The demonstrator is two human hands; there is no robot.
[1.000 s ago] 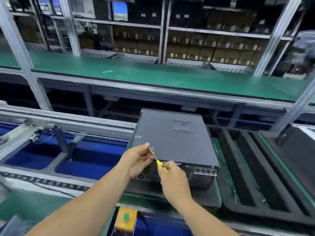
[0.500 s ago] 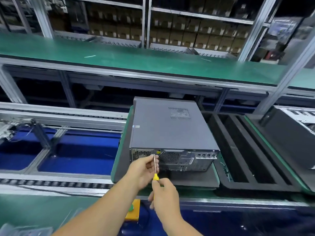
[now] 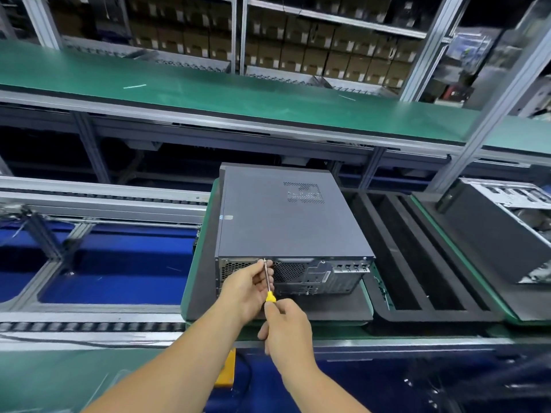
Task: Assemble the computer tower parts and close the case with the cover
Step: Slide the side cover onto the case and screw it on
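1. The computer tower [image 3: 293, 225] lies flat on its side on a dark foam pad [image 3: 343, 308], which sits on a green-edged pallet [image 3: 186, 281] on the near conveyor line.
2. The grey cover [image 3: 286, 222] is on the case, its vent grille [image 3: 304, 192] toward the far right corner.
3. A small sticker [image 3: 228, 217] sits on the cover near its left edge; whatever is printed on it is too small to read.
4. The rear panel [image 3: 325, 275] faces the person, with round mesh vents and a row of ports at its right end; no lettering can be made out there.
5. The screwdriver [image 3: 268, 281] stands nearly upright against the rear panel, metal shaft up, yellow handle down, its tip at the panel's top edge just under the cover.
6. The left hand [image 3: 247, 290] has fingers curled round the shaft, pinching it near the tip.
7. The right hand [image 3: 287, 329] grips the yellow handle from below, fingers closed round it; only the handle's top shows.
8. Right of the tower lies a black foam tray [image 3: 417, 257] with long slots.
9. Further right, a second tower [image 3: 507, 234] lies with its metal insides showing.
10. Beyond, a green bench top [image 3: 238, 90] runs across, with shelves of brown boxes [image 3: 298, 52] behind it; their labels are blurred.
11. A yellow box [image 3: 226, 371] shows between the forearms at the near edge.
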